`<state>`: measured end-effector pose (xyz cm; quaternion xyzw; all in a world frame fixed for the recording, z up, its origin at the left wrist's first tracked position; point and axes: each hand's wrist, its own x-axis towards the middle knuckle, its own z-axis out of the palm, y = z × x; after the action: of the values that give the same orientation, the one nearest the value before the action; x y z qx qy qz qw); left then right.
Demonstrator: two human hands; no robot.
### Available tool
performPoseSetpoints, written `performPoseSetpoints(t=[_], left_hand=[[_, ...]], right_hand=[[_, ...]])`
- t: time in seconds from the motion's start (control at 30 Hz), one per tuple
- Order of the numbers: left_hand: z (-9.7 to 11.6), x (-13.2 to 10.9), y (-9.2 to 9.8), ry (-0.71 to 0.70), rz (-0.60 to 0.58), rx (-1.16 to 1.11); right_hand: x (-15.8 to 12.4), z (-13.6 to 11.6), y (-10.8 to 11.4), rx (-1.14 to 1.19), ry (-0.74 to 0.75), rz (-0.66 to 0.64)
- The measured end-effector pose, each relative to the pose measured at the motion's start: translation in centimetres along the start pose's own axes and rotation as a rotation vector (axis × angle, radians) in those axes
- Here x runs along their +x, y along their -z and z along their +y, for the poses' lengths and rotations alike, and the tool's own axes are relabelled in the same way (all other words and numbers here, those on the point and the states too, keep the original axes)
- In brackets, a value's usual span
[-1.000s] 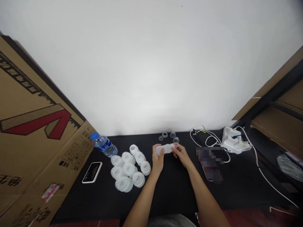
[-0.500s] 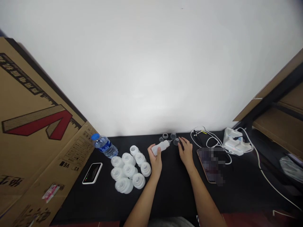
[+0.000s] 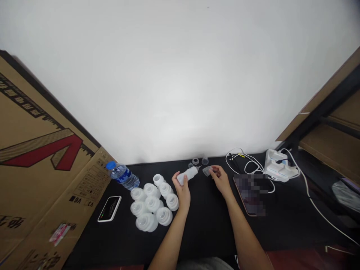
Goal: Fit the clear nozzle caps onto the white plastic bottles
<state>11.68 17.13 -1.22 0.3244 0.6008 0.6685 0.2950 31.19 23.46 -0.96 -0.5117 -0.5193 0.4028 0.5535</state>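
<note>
My left hand is wrapped round a small white bottle with a thin clear nozzle, tilted so that the nozzle points up and right. Between the fingers of my right hand is a clear cap, its wide end facing the nozzle but apart from it. Behind the bottle lie a pale ring, a small clear piece and another clear cap. Several translucent white bottles stand grouped left of my left hand.
A water bottle with a blue cap and a white-framed device are at left, beside a large cardboard box. To the right are a phone, white cables and a white charging block on the black table.
My right hand has closed on the clear cap and lifted and tipped it. My left hand still holds the white bottle. The view has shifted slightly.
</note>
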Motion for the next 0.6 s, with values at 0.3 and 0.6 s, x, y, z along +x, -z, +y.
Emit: performPoseSetpoints(t=[0.3,0.6], left_hand=[[0.9,-0.6,-0.5,-0.017,-0.159,-0.014],[0.4,-0.8,-0.3,0.020,-0.283,0.015]], right_hand=[[-0.2,-0.4,-0.8,0.164,-0.126,-0.043],[-0.5,-0.9,-1.0,0.150,-0.057,-0.044]])
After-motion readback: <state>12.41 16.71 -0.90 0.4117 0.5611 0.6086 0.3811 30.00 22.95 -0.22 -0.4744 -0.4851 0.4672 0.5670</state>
